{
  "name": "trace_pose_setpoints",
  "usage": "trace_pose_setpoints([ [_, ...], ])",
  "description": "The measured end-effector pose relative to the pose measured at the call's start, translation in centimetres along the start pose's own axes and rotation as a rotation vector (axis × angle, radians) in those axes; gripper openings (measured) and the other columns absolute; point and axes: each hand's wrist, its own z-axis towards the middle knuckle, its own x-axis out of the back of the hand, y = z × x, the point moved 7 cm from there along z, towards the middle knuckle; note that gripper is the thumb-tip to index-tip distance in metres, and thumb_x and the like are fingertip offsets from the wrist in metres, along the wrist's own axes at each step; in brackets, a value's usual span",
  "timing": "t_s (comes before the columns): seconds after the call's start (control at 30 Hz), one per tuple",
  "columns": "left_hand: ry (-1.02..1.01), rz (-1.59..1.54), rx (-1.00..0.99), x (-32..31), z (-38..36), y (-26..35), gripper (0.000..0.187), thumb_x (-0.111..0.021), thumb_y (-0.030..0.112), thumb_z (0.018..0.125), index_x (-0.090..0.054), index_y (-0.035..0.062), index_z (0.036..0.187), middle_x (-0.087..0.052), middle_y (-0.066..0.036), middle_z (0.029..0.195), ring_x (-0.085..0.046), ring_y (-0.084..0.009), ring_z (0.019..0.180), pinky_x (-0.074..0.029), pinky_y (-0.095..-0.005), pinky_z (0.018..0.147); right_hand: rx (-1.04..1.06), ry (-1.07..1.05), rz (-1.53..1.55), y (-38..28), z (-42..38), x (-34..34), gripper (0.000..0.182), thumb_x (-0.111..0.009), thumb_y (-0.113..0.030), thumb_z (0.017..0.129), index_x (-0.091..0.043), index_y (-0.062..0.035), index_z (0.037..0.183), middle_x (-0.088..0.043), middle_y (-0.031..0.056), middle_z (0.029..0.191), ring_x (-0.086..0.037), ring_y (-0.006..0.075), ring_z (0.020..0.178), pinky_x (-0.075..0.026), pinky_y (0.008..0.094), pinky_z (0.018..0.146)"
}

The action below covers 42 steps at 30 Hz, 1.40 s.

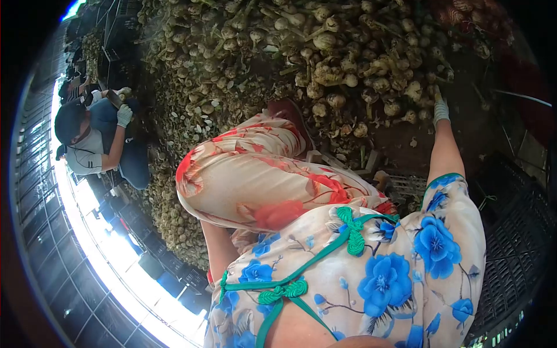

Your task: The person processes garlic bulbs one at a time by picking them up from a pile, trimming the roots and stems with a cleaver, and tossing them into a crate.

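Observation:
My right hand (441, 110), in a pale knitted glove, stretches out at the right to the edge of a large heap of garlic (325, 43). Its fingertips are among the nearest bulbs; the view is too small and edge-on to show whether they grip one. Dry stems and dirt cling to many of the bulbs. Of my left arm (219, 249), only a bare part shows beside my bent knee; the hand is hidden behind the patterned trouser leg (243, 180).
A co-worker (87, 142) in a cap and gloves sits at the left beside the heap. My shoe (288, 116) rests against the garlic. Black plastic crates (510, 226) stand at the right. A pale slatted crate (406, 187) is near my knees. White peelings (203, 124) lie scattered.

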Motion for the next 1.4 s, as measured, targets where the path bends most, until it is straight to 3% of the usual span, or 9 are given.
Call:
trace_pose_setpoints([
  [0.1,0.022,0.004,0.028,0.7,-0.2,-0.4,0.032,-0.054,0.019,0.078,-0.050,0.0053,0.107,-0.056,-0.008,0.104,-0.054,-0.0234,0.092,-0.043,-0.0362,0.085,-0.244,-0.212,0.027,2.9,1.5,-2.4,0.064,-0.047,-0.049,0.077,-0.027,-0.0179,0.129,-0.041,0.0097,0.122,-0.037,0.0256,0.111,-0.040,0.0464,0.082],
  [0.33,0.053,0.005,0.093,1.6,0.6,-1.8,0.031,-0.054,0.018,0.078,-0.051,0.0052,0.106,-0.056,-0.008,0.104,-0.054,-0.0236,0.092,-0.043,-0.0362,0.085,0.001,-0.179,0.364,-1.0,-6.6,-6.3,0.054,-0.056,-0.026,0.077,-0.031,-0.0213,0.124,-0.048,0.0046,0.105,-0.051,0.0210,0.089,-0.050,0.0387,0.060],
  [0.53,0.043,-0.022,0.106,2.0,3.1,-1.8,0.031,-0.054,0.018,0.078,-0.051,0.0051,0.106,-0.056,-0.008,0.103,-0.054,-0.0238,0.092,-0.043,-0.0363,0.085,0.580,-0.092,-0.208,-2.2,-7.4,-13.7,0.074,-0.066,-0.031,0.070,-0.024,-0.0198,0.130,-0.040,0.0087,0.121,-0.047,0.0183,0.099,-0.038,0.0266,0.086],
  [0.6,0.036,-0.022,0.107,2.4,3.0,-1.4,0.031,-0.055,0.018,0.078,-0.051,0.0051,0.106,-0.056,-0.008,0.103,-0.054,-0.0238,0.092,-0.043,-0.0363,0.085,0.408,-0.145,-0.321,-3.1,-9.1,-12.3,0.074,-0.063,-0.032,0.072,-0.021,-0.0203,0.131,-0.038,0.0112,0.124,-0.047,0.0207,0.102,-0.038,0.0271,0.086],
  [0.67,0.022,-0.044,0.110,2.4,3.8,-1.5,0.031,-0.055,0.018,0.077,-0.051,0.0051,0.105,-0.056,-0.008,0.103,-0.054,-0.0239,0.092,-0.043,-0.0363,0.085,0.000,-0.593,-0.127,-5.7,-14.6,-10.7,0.074,-0.062,-0.032,0.072,-0.020,-0.0210,0.132,-0.040,0.0130,0.123,-0.047,0.0203,0.102,-0.041,0.0316,0.082],
  [0.87,0.043,-0.055,0.161,4.3,5.6,-3.0,0.031,-0.055,0.017,0.077,-0.051,0.0050,0.105,-0.057,-0.008,0.103,-0.054,-0.0240,0.092,-0.043,-0.0363,0.085,0.102,-1.207,-1.430,-3.2,-22.9,-0.9,0.062,-0.068,-0.027,0.061,-0.047,-0.0048,0.115,-0.054,0.0158,0.107,-0.052,0.0225,0.097,-0.041,0.0327,0.082],
  [0.93,0.049,-0.057,0.169,4.7,5.9,-3.3,0.031,-0.055,0.017,0.077,-0.051,0.0050,0.105,-0.057,-0.008,0.103,-0.054,-0.0241,0.092,-0.043,-0.0363,0.085,0.036,-1.448,-1.367,0.6,-26.3,2.0,0.064,-0.068,-0.028,0.060,-0.046,-0.0050,0.115,-0.052,0.0185,0.109,-0.050,0.0270,0.101,-0.039,0.0339,0.085],
  [1.13,0.064,-0.073,0.191,5.9,6.4,-4.3,0.030,-0.055,0.017,0.077,-0.051,0.0049,0.104,-0.057,-0.008,0.102,-0.055,-0.0243,0.092,-0.043,-0.0363,0.085,0.551,-0.929,-1.675,2.8,-28.0,1.2,0.046,-0.060,-0.019,0.065,-0.051,-0.0076,0.109,-0.052,0.0149,0.104,-0.050,0.0290,0.097,-0.041,0.0359,0.081],
  [1.4,0.148,-0.140,0.192,9.2,5.7,-5.4,0.030,-0.056,0.016,0.076,-0.052,0.0048,0.104,-0.057,-0.008,0.102,-0.055,-0.0245,0.092,-0.043,-0.0364,0.085,0.786,-0.902,-1.861,4.0,-28.0,0.2,0.027,-0.057,-0.014,0.068,-0.054,-0.0092,0.094,-0.053,0.0103,0.095,-0.053,0.0263,0.086,-0.045,0.0382,0.070],
])
